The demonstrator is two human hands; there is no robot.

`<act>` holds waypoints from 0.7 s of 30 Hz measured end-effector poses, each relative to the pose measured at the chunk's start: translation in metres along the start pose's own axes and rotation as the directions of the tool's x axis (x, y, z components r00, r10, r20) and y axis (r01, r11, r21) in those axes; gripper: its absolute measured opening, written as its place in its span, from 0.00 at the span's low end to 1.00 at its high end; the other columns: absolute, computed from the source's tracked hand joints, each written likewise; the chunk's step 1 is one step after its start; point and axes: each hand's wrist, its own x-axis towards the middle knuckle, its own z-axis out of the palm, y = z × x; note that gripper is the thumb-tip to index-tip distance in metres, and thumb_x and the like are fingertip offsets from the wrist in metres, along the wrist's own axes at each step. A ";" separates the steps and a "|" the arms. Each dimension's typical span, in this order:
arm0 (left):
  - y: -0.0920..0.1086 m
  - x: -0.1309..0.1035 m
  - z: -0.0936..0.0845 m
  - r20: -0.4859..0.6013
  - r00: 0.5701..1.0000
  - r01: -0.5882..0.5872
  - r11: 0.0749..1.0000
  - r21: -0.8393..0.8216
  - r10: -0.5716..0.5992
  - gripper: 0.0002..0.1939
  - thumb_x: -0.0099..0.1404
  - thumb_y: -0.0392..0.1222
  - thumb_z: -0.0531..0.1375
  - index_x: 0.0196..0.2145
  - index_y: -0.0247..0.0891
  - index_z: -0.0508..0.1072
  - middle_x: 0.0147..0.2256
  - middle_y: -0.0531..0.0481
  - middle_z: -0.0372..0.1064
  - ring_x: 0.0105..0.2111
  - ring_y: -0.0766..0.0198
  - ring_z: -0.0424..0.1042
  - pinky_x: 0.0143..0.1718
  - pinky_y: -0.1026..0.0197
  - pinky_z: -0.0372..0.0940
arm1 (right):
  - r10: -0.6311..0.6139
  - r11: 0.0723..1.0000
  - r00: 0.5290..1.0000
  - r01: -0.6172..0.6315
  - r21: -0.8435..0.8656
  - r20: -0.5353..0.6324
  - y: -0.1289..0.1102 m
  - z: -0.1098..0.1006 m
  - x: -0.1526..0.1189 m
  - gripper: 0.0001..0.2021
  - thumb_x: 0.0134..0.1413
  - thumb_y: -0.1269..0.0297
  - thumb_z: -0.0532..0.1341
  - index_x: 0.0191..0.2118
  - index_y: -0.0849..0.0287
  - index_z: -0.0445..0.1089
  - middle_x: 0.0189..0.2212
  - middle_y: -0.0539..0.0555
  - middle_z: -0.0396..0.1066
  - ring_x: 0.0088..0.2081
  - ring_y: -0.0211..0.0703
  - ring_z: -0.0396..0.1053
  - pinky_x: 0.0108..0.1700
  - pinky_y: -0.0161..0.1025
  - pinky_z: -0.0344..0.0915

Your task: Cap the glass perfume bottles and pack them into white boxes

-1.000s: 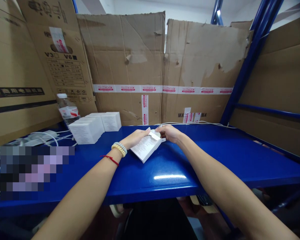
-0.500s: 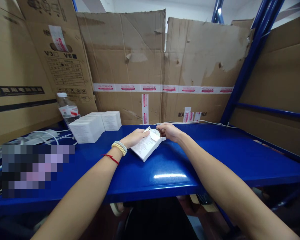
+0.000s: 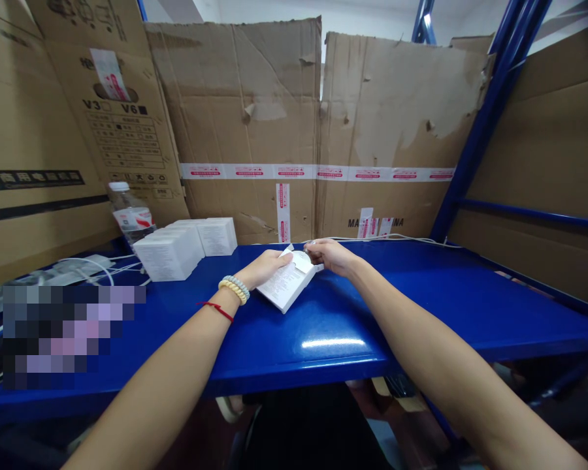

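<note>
A small white box (image 3: 287, 285) with fine print is tilted above the blue table (image 3: 421, 294), its far end open with flaps out. My left hand (image 3: 267, 269) grips its left side, thumb on top near the opening. A round whitish item (image 3: 302, 256) shows at the open end, partly inside the box. At that same end is my right hand (image 3: 330, 254), its fingers pinched together by the round item; what lies between the fingertips is too small to make out.
Several white boxes (image 3: 169, 258) stand at the left rear, beside a plastic bottle (image 3: 132, 215). White cables (image 3: 91, 267) and a blurred-out patch lie at the far left. Cardboard sheets (image 3: 245, 117) wall the back; a blue post (image 3: 485, 124) rises at right.
The near end of the white box has shifted slightly up and to the right. My right hand has moved very slightly left, fingers still at the open end.
</note>
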 end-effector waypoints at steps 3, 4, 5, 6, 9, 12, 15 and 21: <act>-0.002 0.002 -0.001 -0.010 1.000 -0.022 1.000 0.016 0.022 0.15 0.58 0.48 0.62 0.34 0.32 0.74 0.28 0.46 0.75 0.25 0.63 0.71 0.28 0.62 0.62 | -0.016 1.000 1.000 0.016 -0.019 -0.008 -0.001 0.001 -0.001 0.05 0.46 0.66 0.63 0.29 0.61 0.67 0.19 0.50 0.66 0.21 0.36 0.63 0.24 0.34 0.60; -0.002 0.002 -0.002 -0.011 1.000 -0.029 0.999 0.022 0.029 0.15 0.57 0.49 0.62 0.34 0.32 0.74 0.28 0.46 0.75 0.25 0.63 0.71 0.28 0.62 0.62 | -0.018 1.000 1.000 0.018 -0.021 -0.018 -0.002 0.002 -0.001 0.05 0.46 0.66 0.63 0.28 0.61 0.67 0.19 0.50 0.67 0.21 0.36 0.63 0.24 0.34 0.59; -0.003 0.002 -0.002 -0.013 0.999 -0.034 0.999 0.030 0.035 0.16 0.57 0.49 0.62 0.35 0.32 0.74 0.29 0.46 0.75 0.26 0.63 0.71 0.28 0.62 0.62 | -0.019 1.000 0.999 0.019 -0.022 -0.030 -0.002 0.002 -0.001 0.05 0.46 0.66 0.63 0.28 0.61 0.67 0.19 0.50 0.66 0.21 0.36 0.63 0.23 0.34 0.59; -0.003 0.003 -0.003 -0.013 0.999 -0.041 0.998 0.042 0.041 0.17 0.57 0.50 0.62 0.35 0.32 0.74 0.29 0.46 0.75 0.26 0.63 0.71 0.28 0.62 0.62 | -0.019 1.000 0.999 0.018 -0.023 -0.040 -0.002 0.003 -0.001 0.05 0.46 0.66 0.63 0.27 0.60 0.66 0.19 0.50 0.66 0.21 0.36 0.63 0.23 0.34 0.59; -0.004 0.004 -0.003 -0.002 0.998 -0.067 0.994 0.086 0.067 0.18 0.57 0.51 0.62 0.37 0.32 0.74 0.30 0.46 0.75 0.26 0.63 0.71 0.28 0.62 0.61 | -0.021 0.999 0.999 0.020 -0.025 -0.036 -0.002 0.003 -0.001 0.06 0.47 0.65 0.62 0.26 0.60 0.66 0.18 0.50 0.65 0.20 0.36 0.62 0.22 0.34 0.58; -0.005 0.004 -0.003 0.000 0.997 -0.079 0.991 0.109 0.079 0.19 0.57 0.52 0.61 0.37 0.32 0.74 0.30 0.46 0.74 0.26 0.63 0.70 0.27 0.63 0.60 | -0.035 0.999 0.999 0.035 -0.031 -0.018 0.000 0.003 -0.001 0.06 0.46 0.65 0.63 0.26 0.60 0.65 0.18 0.49 0.64 0.20 0.35 0.61 0.22 0.33 0.57; -0.005 0.004 -0.001 -0.019 0.997 -0.068 0.994 0.082 0.069 0.18 0.58 0.52 0.60 0.36 0.32 0.73 0.28 0.47 0.73 0.25 0.64 0.69 0.26 0.63 0.59 | -0.075 0.996 0.997 0.073 -0.054 -0.029 0.001 0.004 -0.001 0.07 0.45 0.65 0.63 0.24 0.59 0.64 0.17 0.48 0.63 0.19 0.34 0.59 0.22 0.33 0.57; -0.004 0.004 0.004 -0.054 0.995 -0.079 0.997 -0.006 0.078 0.17 0.57 0.51 0.61 0.35 0.32 0.71 0.29 0.46 0.73 0.26 0.63 0.70 0.28 0.62 0.60 | -0.115 0.988 0.982 0.097 -0.122 -0.152 0.004 0.010 0.003 0.09 0.46 0.63 0.63 0.26 0.58 0.61 0.18 0.47 0.64 0.20 0.35 0.60 0.21 0.32 0.56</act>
